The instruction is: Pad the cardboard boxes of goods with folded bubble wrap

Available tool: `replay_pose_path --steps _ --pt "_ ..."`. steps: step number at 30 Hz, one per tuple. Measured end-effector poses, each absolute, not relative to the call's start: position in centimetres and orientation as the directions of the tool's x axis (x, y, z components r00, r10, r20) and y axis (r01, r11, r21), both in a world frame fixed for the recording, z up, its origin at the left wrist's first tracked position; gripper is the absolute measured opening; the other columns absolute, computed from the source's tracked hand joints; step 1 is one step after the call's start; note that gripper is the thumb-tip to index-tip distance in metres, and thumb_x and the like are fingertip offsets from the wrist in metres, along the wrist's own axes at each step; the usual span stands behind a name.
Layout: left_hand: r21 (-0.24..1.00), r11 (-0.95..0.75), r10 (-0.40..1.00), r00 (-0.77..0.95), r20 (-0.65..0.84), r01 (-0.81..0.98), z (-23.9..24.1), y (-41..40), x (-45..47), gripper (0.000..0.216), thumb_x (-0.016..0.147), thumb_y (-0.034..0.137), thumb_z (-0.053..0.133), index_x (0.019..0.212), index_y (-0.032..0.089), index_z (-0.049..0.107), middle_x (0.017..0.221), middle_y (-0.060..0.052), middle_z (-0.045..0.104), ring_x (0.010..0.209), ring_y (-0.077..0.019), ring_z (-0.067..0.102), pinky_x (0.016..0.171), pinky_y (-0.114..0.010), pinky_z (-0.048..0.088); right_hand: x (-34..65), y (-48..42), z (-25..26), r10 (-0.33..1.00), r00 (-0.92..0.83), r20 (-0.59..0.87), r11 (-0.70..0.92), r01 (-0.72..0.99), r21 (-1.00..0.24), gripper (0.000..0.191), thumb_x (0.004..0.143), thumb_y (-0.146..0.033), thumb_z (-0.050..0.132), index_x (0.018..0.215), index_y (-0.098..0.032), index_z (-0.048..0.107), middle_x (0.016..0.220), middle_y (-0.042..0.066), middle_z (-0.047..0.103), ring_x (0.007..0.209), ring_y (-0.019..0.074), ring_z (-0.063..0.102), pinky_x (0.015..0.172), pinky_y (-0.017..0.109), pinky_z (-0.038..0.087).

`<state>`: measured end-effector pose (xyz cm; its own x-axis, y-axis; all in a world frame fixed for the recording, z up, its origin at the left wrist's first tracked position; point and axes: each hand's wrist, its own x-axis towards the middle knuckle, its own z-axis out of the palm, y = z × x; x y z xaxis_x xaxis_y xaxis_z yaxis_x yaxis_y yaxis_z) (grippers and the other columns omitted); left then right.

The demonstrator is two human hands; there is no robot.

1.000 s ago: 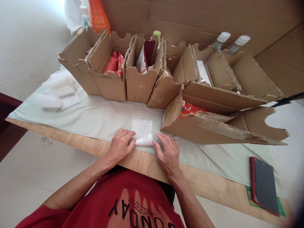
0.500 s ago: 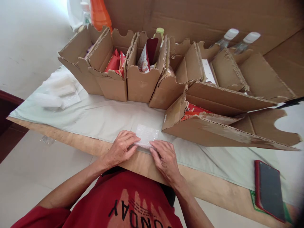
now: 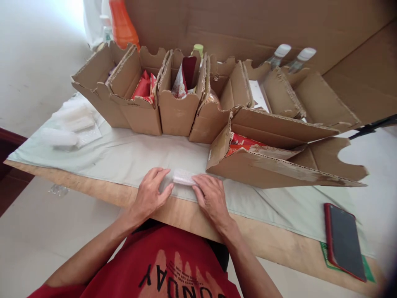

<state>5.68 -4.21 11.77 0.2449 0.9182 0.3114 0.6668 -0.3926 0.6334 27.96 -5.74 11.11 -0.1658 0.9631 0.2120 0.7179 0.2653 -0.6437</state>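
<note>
Lying on the bench (image 3: pixel 182 217) is bubble wrap (image 3: pixel 182 177), the right hand (image 3: pixel 211 195) touching its three o'clock end — grip unclear — and the left hand (image 3: pixel 151 191), loose and empty, at nine; a box (image 3: pixel 257 170) stands at two.

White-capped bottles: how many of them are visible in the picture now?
3: one clear bottle beside the orange container at the back left, and two clear bottles behind the cardboard boxes at the right. Others may be hidden behind the boxes.

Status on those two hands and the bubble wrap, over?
Right hand touching a narrow bundle of bubble wrap on cloth. Left hand open by its other end. Possible obstacle: cardboard box just beyond, to the right.
</note>
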Motion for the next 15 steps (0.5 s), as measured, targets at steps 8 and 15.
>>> replay_pose_path --steps 8,15 --pt "0.97 0.114 0.943 0.282 -0.173 0.213 12.9 -6.4 6.9 0.046 0.085 0.037 0.068 0.126 0.018 0.06 0.096 -0.006 0.073 0.081 -0.0194 0.069 0.071 -0.029 0.057 27.7 -9.6 13.6 0.976 -0.168 -0.137 -0.115 0.138 -0.984 0.028 0.098 -0.045 0.059 0.107 -0.022 0.072 0.09 0.004 0.075 0.081 0.0191 0.069 0.074 0.03 0.054" --pt "0.981 0.086 0.945 0.298 -0.135 0.174 14.2 -6.3 9.7 0.026 0.083 0.041 0.073 0.088 0.017 0.067 0.068 0.001 0.064 0.06 -0.014 0.059 0.056 -0.022 0.048 28.4 -12.8 13.8 0.951 0.034 -0.309 -0.293 -0.23 -0.928 0.076 0.079 -0.055 0.081 0.142 -0.025 0.054 0.111 0.01 0.073 0.098 0.0261 0.071 0.088 0.039 0.057"
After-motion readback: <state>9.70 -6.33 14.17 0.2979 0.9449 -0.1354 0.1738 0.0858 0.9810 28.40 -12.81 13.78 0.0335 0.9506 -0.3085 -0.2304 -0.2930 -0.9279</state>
